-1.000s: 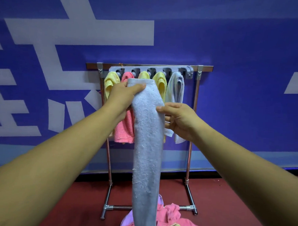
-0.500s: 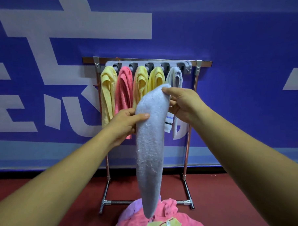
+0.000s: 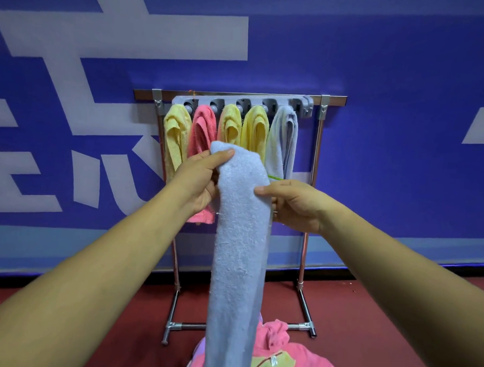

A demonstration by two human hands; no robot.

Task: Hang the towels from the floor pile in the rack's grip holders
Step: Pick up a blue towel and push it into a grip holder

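A long pale blue towel (image 3: 239, 252) hangs folded lengthwise in front of me. My left hand (image 3: 198, 181) pinches its top left corner. My right hand (image 3: 292, 205) grips its right edge a little lower. Behind it stands a metal rack (image 3: 318, 164) with a grey grip-holder strip (image 3: 302, 102). Several towels hang from the holders: yellow (image 3: 176, 136), pink (image 3: 201, 129), two more yellow, and a light blue one (image 3: 283, 140) at the right end. The floor pile (image 3: 291, 357) of pink, yellow and lilac towels lies at the rack's foot, partly hidden by the held towel.
A blue wall with large white shapes (image 3: 117, 36) rises right behind the rack. The floor (image 3: 381, 328) is dark red. The rack's base bar (image 3: 302, 326) and feet lie on the floor just beyond the pile.
My left hand has risen from the towel's middle to its top corner. My right hand has dropped from the top to the right edge, and the towel's top sits lower against the rack.
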